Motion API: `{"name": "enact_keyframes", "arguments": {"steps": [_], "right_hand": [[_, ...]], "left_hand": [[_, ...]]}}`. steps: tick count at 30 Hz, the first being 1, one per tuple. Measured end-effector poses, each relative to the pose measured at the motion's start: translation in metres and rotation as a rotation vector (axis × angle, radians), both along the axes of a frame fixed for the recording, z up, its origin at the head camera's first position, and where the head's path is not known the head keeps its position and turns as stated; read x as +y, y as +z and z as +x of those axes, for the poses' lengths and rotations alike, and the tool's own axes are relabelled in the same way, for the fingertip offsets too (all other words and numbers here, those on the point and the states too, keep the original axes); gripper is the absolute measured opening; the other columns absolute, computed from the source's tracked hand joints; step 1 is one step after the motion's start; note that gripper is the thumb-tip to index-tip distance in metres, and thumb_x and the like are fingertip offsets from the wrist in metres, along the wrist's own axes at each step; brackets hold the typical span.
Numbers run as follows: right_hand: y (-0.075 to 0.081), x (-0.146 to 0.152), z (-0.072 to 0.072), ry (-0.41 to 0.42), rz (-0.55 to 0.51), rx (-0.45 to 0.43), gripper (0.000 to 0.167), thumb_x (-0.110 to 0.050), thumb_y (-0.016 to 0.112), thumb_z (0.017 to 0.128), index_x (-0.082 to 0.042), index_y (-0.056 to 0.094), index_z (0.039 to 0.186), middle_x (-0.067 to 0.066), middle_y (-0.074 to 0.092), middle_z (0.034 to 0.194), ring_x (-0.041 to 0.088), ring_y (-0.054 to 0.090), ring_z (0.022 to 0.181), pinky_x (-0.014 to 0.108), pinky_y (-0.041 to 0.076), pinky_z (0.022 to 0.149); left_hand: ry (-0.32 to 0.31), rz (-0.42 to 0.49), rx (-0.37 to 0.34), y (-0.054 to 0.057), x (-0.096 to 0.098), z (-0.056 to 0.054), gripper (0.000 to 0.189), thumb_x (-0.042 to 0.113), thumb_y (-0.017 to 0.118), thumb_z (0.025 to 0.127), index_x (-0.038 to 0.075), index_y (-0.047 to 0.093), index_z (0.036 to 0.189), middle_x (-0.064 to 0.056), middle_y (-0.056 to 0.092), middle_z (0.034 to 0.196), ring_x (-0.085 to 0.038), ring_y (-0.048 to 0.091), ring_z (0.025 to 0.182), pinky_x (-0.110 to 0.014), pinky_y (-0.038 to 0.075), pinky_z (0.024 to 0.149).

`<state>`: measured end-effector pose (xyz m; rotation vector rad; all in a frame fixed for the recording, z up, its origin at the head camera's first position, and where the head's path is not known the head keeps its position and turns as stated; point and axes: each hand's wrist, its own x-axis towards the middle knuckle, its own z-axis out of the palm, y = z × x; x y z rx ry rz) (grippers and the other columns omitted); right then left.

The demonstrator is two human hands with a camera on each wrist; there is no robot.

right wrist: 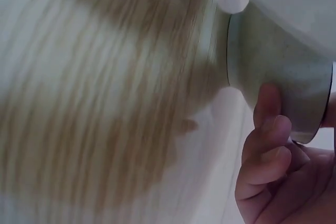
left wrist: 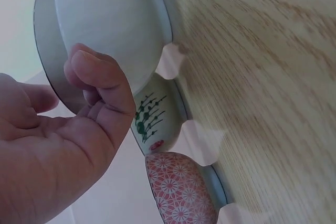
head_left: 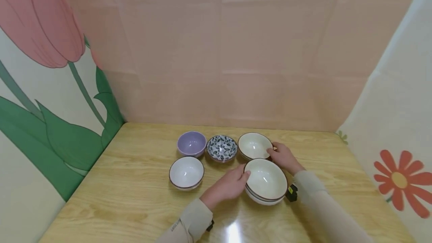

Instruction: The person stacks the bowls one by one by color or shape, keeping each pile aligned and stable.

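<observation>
In the head view, my left hand [head_left: 229, 183] grips a cream bowl [head_left: 266, 178] with a dark rim at its left edge, thumb over the rim. That bowl sits nested over a white bowl [head_left: 261, 200]; the left wrist view shows my curled fingers [left wrist: 100, 72] against the white outer side [left wrist: 113, 17]. Behind it stands another cream bowl [head_left: 254, 145]. My right hand [head_left: 285, 157] pinches that one at its right edge, thumb inside, while in the right wrist view the fingers [right wrist: 269, 106] lie along its greyish outer wall [right wrist: 294, 82].
Left of the stack stands a white bowl [head_left: 186, 171] with a dark rim. A purple bowl [head_left: 191, 143] and a blue-and-white leaf-patterned bowl [head_left: 222, 148] line the back row. All are on a wooden table [head_left: 135, 198], with a pink cloth wall [head_left: 216, 48] behind.
</observation>
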<state>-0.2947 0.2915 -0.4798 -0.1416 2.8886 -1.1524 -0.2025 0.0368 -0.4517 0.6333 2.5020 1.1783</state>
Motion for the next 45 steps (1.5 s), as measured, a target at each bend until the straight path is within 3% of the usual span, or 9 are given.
{"name": "enact_keyframes", "arguments": {"steps": [4, 7, 14, 23, 31, 45], "right_hand": [[0.000, -0.003, 0.000, -0.026, 0.029, 0.033, 0.040, -0.017, 0.045, 0.102, 0.015, 0.057, 0.124, 0.031, 0.064, 0.115, 0.038, 0.063, 0.100, 0.051, 0.054, 0.089], [-0.002, -0.001, -0.001, -0.038, 0.032, 0.038, 0.040, -0.017, 0.044, 0.102, 0.015, 0.058, 0.122, 0.031, 0.064, 0.115, 0.038, 0.062, 0.100, 0.053, 0.053, 0.090], [-0.003, -0.001, 0.002, -0.051, 0.008, 0.037, 0.036, -0.014, 0.044, 0.101, 0.013, 0.062, 0.116, 0.023, 0.069, 0.101, 0.028, 0.062, 0.084, 0.037, 0.055, 0.073], [0.004, 0.001, 0.013, -0.097, 0.027, 0.080, 0.037, -0.014, 0.042, 0.101, 0.014, 0.062, 0.116, 0.025, 0.068, 0.102, 0.029, 0.062, 0.085, 0.038, 0.055, 0.074], [0.008, 0.006, 0.021, -0.145, -0.035, 0.071, 0.032, -0.011, 0.042, 0.099, 0.012, 0.063, 0.107, 0.012, 0.066, 0.077, 0.018, 0.058, 0.066, 0.026, 0.049, 0.057], [0.010, 0.015, 0.025, -0.163, -0.064, 0.072, 0.031, -0.011, 0.040, 0.099, 0.010, 0.063, 0.102, 0.006, 0.062, 0.066, 0.017, 0.057, 0.061, 0.027, 0.049, 0.057]], "left_hand": [[0.002, 0.010, -0.010, 0.001, 0.000, 0.001, 0.054, 0.041, 0.031, 0.109, 0.013, 0.037, 0.155, -0.003, 0.042, 0.156, -0.022, 0.040, 0.143, -0.042, 0.035, 0.117], [0.000, 0.013, -0.010, 0.003, 0.000, 0.002, 0.054, 0.040, 0.030, 0.109, 0.012, 0.037, 0.155, -0.004, 0.042, 0.156, -0.022, 0.040, 0.143, -0.042, 0.035, 0.117], [-0.002, 0.009, 0.007, 0.004, 0.000, 0.003, 0.053, 0.038, 0.030, 0.109, 0.011, 0.037, 0.154, -0.006, 0.042, 0.156, -0.023, 0.039, 0.144, -0.042, 0.033, 0.118], [-0.006, -0.006, 0.052, 0.002, 0.000, 0.003, 0.053, 0.036, 0.030, 0.109, 0.007, 0.040, 0.153, -0.008, 0.044, 0.155, -0.025, 0.040, 0.143, -0.041, 0.034, 0.118], [0.018, -0.014, 0.035, 0.002, 0.001, 0.005, 0.054, 0.037, 0.031, 0.109, 0.003, 0.041, 0.151, -0.010, 0.046, 0.153, -0.027, 0.042, 0.142, -0.043, 0.034, 0.117], [0.023, -0.015, 0.037, 0.002, 0.001, 0.004, 0.053, 0.034, 0.031, 0.109, 0.002, 0.042, 0.150, -0.011, 0.048, 0.151, -0.028, 0.043, 0.141, -0.043, 0.035, 0.117]]}}
